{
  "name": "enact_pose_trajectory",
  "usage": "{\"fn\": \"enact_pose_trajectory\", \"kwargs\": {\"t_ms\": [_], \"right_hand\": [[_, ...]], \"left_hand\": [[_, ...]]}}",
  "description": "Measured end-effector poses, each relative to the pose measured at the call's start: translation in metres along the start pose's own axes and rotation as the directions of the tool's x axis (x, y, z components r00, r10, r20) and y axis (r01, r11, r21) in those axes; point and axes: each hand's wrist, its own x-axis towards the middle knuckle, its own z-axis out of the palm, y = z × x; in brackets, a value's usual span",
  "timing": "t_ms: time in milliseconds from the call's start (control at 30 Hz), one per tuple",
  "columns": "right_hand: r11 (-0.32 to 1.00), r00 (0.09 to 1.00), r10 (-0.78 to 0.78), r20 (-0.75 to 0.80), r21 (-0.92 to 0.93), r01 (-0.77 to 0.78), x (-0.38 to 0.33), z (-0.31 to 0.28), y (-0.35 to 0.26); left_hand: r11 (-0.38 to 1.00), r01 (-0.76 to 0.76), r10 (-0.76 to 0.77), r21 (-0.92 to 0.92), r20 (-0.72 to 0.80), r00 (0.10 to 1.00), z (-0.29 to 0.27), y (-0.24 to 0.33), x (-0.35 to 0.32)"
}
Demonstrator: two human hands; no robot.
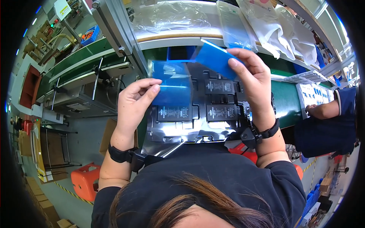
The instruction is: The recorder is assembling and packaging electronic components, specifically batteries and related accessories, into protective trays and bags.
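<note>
My left hand (134,102) pinches the edge of a translucent blue film sheet (173,85) held up in front of me. My right hand (253,78) grips another piece of blue film (213,57) between thumb and fingers, raised a little higher. Behind and below the film lies a shiny black moulded tray (186,127) carrying several flat black rectangular battery-like packs (220,112) with white print. Both wrists wear black straps.
A green conveyor belt (287,102) runs across behind the tray, with a metal frame post (118,34) at upper left. Clear plastic bags (262,22) lie on a shelf above. Another person's arm (323,110) works at right. Orange stool (85,180) and cardboard boxes lower left.
</note>
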Motion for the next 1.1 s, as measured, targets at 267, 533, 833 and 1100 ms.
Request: {"fn": "enact_pose_trajectory", "kwargs": {"t_ms": [267,533,833,1100], "right_hand": [[0.971,0.890,0.223,0.397,-0.016,-0.237,-0.016,-0.001,-0.023],[0.991,0.907,0.126,0.403,-0.099,-0.093,-0.017,0.026,-0.010],[0.962,0.922,-0.065,0.381,-0.222,0.160,-0.015,0.036,-0.004],[0.941,0.941,-0.146,0.304,-0.251,0.227,-0.017,0.035,0.000]], "left_hand": [[0.977,-0.174,0.188,0.125,-0.108,0.976,0.003,0.005,0.004],[0.979,-0.163,0.171,-0.122,0.066,0.983,0.010,0.013,0.001],[0.995,-0.069,0.074,-0.075,0.063,0.995,0.020,0.014,-0.003],[0.997,-0.068,0.070,0.027,-0.080,0.994,0.024,0.011,-0.004]]}}
